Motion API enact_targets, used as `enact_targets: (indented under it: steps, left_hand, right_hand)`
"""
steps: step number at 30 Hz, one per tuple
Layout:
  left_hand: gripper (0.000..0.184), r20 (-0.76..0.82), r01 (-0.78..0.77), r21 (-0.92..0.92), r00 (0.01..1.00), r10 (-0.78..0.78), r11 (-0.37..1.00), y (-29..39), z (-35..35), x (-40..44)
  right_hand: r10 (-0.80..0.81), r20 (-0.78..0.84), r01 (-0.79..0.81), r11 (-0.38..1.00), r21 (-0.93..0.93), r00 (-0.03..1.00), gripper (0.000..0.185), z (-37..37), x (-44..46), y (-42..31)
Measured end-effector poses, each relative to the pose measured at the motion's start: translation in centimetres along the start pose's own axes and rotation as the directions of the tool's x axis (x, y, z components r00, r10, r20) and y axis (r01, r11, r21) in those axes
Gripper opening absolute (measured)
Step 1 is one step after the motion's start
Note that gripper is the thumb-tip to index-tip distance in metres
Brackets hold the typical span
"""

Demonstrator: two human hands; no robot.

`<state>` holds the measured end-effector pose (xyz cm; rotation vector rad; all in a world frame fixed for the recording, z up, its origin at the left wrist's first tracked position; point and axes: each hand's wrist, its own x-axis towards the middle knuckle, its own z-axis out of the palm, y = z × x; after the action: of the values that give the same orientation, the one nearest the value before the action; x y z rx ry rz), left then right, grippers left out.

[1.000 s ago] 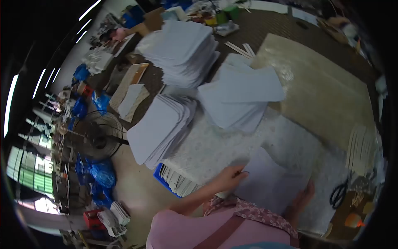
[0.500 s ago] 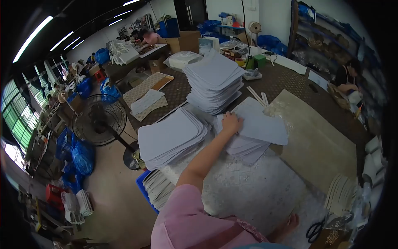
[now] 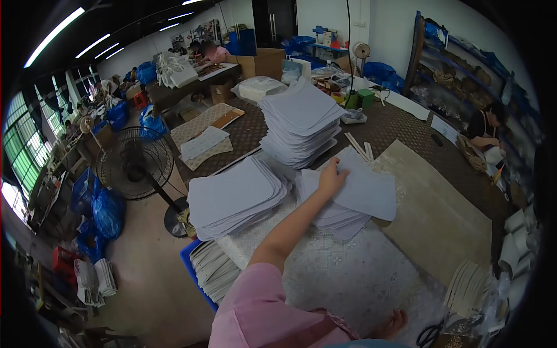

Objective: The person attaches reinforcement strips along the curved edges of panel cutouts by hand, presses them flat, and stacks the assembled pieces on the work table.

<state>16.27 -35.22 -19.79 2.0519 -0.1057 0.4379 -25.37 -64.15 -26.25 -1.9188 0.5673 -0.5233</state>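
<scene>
My left hand [image 3: 333, 177] reaches forward onto a fanned pile of white cut panels [image 3: 342, 223]. It rests on the left part of the top panel [image 3: 368, 188], thumb apart from the other fingers, with no panel lifted. Low in the view, my right hand [image 3: 394, 325] hangs over the patterned table cover [image 3: 348, 272], partly hidden by my body. Its fingers are loosely bent and apart, with nothing in them. Left of the pile lies a neat stack of white rounded panels [image 3: 232, 191]. Behind stands a taller stack of white panels [image 3: 301, 124].
A large beige sheet [image 3: 441, 203] covers the table's right side. Black scissors [image 3: 430, 333] lie near the front edge, beside pale strips [image 3: 464, 287]. A blue crate [image 3: 194, 269] of cut pieces and a floor fan [image 3: 136, 165] stand at left. Another person [image 3: 487, 124] sits at far right.
The view has tipped slightly, so the scene sits lower in frame. My left hand has slid a little to the right over the top panel. The stacks stay in place.
</scene>
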Motion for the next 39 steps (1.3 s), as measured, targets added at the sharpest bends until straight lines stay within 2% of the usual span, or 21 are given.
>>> enact_targets:
  steps: [1, 4, 7, 9, 10, 12, 14, 17, 20, 23, 26, 29, 39]
  left_hand:
    - [0.053, 0.104, 0.103, -0.145, 0.991, -0.088, 0.984, 1.1, -0.9, -0.3]
    - [0.049, -0.066, 0.058, -0.501, 0.992, -0.105, 0.863, -0.3, -1.2, -1.9]
    - [0.044, -0.227, 0.074, -0.471, 0.953, -0.202, 0.879, -2.8, -3.3, -3.9]
    - [0.041, -0.471, -0.144, -0.161, 0.881, 0.053, 0.976, -3.4, -5.8, -6.5]
    - [0.04, -0.551, -0.229, 0.018, 0.81, 0.2, 0.973, -3.3, -7.5, -7.8]
    - [0.038, -0.408, -0.246, 0.208, 0.858, 0.312, 0.947, -0.7, -13.1, -10.8]
    - [0.039, -0.234, -0.257, 0.406, 0.898, 0.372, 0.877, -1.8, -18.0, -12.6]
    - [0.041, -0.149, -0.146, 0.697, 0.928, 0.341, 0.702, -2.8, -23.2, -15.5]
    - [0.047, -0.071, -0.052, 0.641, 0.989, 0.127, 0.766, -4.0, -26.7, -17.4]
    - [0.05, -0.041, -0.048, 0.623, 0.995, 0.094, 0.781, -4.1, -27.8, -17.7]
    - [0.048, -0.019, 0.034, 0.566, 0.999, -0.029, 0.823, -2.3, -28.5, -17.0]
    - [0.044, -0.017, 0.068, 0.603, 0.997, -0.073, 0.795, -1.1, -28.6, -16.4]
    - [0.04, -0.051, 0.001, 0.583, 0.998, 0.036, 0.812, -0.9, -28.7, -16.4]
  right_hand:
    - [0.0, 0.003, 0.0, 1.0, -0.006, 1.0, 0.047, 0.0, 0.1, 0.0]
    - [-0.002, 0.021, 0.002, 1.0, -0.014, 1.0, 0.047, 0.1, 0.3, -0.1]
    - [-0.005, 0.042, 0.006, 1.0, -0.023, 0.999, 0.046, 0.2, 0.4, -0.1]
    - [-0.011, 0.046, 0.012, 1.0, -0.023, 0.999, 0.046, 0.3, 0.7, -0.1]
    - [-0.014, 0.051, 0.015, 1.0, -0.024, 0.999, 0.046, 0.4, 0.9, -0.1]
    - [-0.021, 0.061, 0.023, 0.999, -0.028, 0.998, 0.046, 0.5, 1.2, -0.1]
    - [-0.025, 0.074, 0.027, 0.999, -0.035, 0.997, 0.046, 0.5, 1.5, -0.1]
    - [-0.031, 0.094, 0.035, 0.999, -0.041, 0.995, 0.046, 0.6, 2.2, -0.1]
    - [-0.044, 0.119, 0.049, 0.998, -0.046, 0.992, 0.045, 0.9, 2.5, -0.1]
    - [-0.06, 0.156, 0.069, 0.996, -0.052, 0.986, 0.045, 1.3, 2.1, -0.2]
    - [-0.071, 0.181, 0.082, 0.995, -0.055, 0.981, 0.045, 1.6, 1.8, -0.3]
    - [-0.07, 0.186, 0.083, 0.995, -0.062, 0.98, 0.045, 1.4, 1.7, -0.2]
    - [-0.071, 0.194, 0.086, 0.994, -0.072, 0.978, 0.044, 0.9, 1.7, -0.1]
